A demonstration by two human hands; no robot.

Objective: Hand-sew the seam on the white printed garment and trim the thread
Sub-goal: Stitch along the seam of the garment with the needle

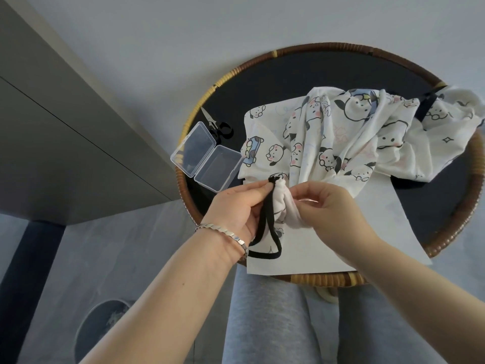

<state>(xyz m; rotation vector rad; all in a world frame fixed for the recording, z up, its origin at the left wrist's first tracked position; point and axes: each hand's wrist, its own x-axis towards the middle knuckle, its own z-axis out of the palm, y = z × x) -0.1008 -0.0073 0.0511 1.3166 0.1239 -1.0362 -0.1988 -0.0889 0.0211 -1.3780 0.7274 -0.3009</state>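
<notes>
The white garment, printed with cartoon dogs and edged in black trim, lies bunched over a white paper sheet on a round dark tray. My left hand, a silver bracelet on its wrist, pinches the garment's black-trimmed edge near the top of a gathered fold. My right hand pinches the same fold from the right side, fingers curled on the white cloth. A loop of black trim hangs below my left hand. Needle and thread are too small to make out.
The tray's woven rattan rim rings the work area. Small black-handled scissors lie at the tray's left, beside an open clear plastic case. A grey cabinet stands at the left. Grey trousers show below the tray.
</notes>
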